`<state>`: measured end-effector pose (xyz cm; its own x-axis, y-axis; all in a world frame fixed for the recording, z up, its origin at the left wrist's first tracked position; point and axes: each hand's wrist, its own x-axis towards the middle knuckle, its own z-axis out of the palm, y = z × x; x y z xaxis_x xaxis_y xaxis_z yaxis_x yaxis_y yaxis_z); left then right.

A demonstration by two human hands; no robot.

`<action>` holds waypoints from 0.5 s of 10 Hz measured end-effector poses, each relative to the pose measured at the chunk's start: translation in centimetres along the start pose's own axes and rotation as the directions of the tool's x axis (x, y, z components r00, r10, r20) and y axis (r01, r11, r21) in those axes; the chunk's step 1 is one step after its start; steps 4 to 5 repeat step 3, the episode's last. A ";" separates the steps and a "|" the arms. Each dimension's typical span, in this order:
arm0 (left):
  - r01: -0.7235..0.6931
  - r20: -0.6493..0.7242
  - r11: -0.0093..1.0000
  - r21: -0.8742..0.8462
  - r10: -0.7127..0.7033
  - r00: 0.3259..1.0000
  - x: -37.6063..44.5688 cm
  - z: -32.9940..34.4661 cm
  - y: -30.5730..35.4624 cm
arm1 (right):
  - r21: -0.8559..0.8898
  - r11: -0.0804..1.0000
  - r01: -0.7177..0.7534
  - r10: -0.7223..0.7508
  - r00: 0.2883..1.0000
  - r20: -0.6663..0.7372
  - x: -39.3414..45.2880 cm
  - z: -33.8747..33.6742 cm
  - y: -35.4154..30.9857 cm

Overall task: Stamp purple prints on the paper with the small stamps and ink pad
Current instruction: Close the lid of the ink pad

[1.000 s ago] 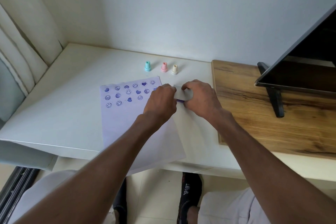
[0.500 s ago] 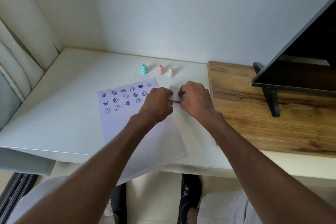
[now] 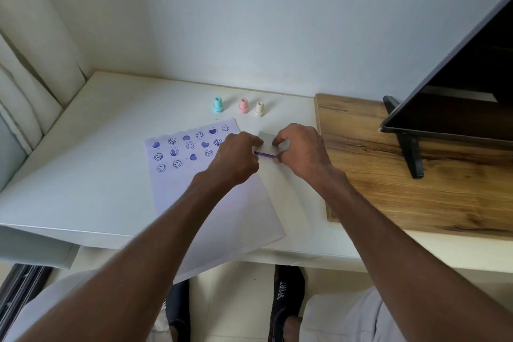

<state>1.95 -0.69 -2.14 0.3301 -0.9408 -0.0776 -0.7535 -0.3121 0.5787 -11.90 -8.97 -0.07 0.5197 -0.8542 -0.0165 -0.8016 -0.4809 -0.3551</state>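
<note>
A white sheet of paper lies on the white desk, its upper part covered with several purple smiley and heart prints. Just right of the paper's top corner sits the small ink pad, grey-white lid on top and a purple edge showing at the front. My left hand grips its left side and my right hand grips its right side, fingers on the lid. Behind them three small stamps stand upright in a row: teal, pink and cream.
A wooden board covers the desk's right part, with a dark screen on a black stand. Curtains hang at the left. The desk's front edge runs near my legs and feet below.
Both hands stay on the ink pad. Its lid, tilted up a second ago, now lies nearly flat with only a purple strip showing at the front.
</note>
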 end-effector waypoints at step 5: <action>-0.074 0.002 0.995 0.071 0.074 0.997 -0.6 -0.1 0.4 | -0.075 0.996 0.037 -0.038 0.999 -0.012 -0.5 0.8 -0.9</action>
